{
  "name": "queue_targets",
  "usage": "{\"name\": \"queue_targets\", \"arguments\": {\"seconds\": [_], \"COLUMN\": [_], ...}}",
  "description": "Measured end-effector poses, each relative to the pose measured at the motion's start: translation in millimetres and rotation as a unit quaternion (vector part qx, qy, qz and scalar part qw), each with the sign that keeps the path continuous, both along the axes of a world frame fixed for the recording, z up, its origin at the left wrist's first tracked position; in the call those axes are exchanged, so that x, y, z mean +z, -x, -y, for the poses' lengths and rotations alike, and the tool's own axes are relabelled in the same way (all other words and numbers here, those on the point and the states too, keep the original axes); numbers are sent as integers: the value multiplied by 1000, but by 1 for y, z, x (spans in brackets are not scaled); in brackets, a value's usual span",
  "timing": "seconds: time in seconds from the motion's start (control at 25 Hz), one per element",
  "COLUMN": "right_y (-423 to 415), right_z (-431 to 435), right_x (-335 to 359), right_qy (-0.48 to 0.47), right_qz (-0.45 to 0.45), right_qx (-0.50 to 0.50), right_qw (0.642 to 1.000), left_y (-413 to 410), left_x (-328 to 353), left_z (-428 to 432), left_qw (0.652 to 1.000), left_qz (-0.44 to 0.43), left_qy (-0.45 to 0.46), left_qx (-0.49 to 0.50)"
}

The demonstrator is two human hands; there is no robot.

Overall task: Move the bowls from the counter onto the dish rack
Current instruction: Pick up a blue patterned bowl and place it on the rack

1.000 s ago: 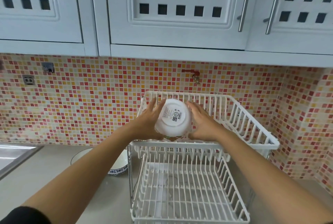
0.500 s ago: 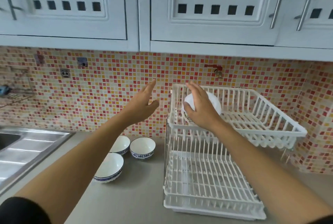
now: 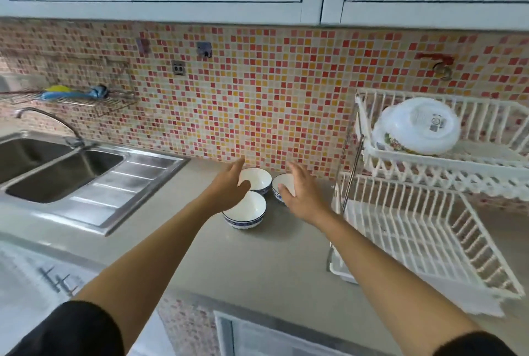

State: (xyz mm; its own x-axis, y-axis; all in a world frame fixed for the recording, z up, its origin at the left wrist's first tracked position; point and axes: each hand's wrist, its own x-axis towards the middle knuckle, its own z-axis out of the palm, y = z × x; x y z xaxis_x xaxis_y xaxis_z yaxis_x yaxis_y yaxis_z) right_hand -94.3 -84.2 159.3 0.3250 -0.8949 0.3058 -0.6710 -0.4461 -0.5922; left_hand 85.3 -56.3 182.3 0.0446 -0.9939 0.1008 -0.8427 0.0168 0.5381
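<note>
Three blue-rimmed bowls sit clustered on the bench [image 3: 257, 264] near the tiled wall: the left hand [image 3: 229, 186], fingers spread and empty, hovers over the near bowl [image 3: 244, 211] and the back bowl [image 3: 257, 179], while the right hand [image 3: 297, 192], also spread wide and empty, covers part of the right bowl [image 3: 282, 185]. A white bowl [image 3: 416, 126] lies upturned on the top tier of the dish rack [image 3: 429, 229], just right of the hands. The sink [image 3: 63, 172] lies well off to the left; nothing blocks the bowls.
</note>
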Motion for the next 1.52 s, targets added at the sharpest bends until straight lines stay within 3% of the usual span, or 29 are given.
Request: {"name": "queue_targets", "arguments": {"seconds": [0.32, 0.72, 0.92, 1.28, 1.52], "right_y": [-39, -85, -88, -89, -81], "right_z": [61, 158, 185, 168, 118], "right_x": [-99, -166, -195, -196, -123], "right_qy": [-145, -215, -314, -290, -208], "right_qz": [-46, -68, -115, -138, -68], "right_qx": [-37, -118, -112, -107, -108], "right_qw": [988, 967, 936, 941, 970], "left_y": [-51, -74, -81, -75, -70], "left_x": [-118, -186, -216, -205, -131], "left_z": [36, 145, 168, 154, 107], "left_qw": [991, 965, 950, 944, 961], "left_qz": [-18, -40, -23, -78, -101], "left_qy": [-131, -205, -262, -257, -168], "left_qx": [35, 158, 167, 193, 196]}}
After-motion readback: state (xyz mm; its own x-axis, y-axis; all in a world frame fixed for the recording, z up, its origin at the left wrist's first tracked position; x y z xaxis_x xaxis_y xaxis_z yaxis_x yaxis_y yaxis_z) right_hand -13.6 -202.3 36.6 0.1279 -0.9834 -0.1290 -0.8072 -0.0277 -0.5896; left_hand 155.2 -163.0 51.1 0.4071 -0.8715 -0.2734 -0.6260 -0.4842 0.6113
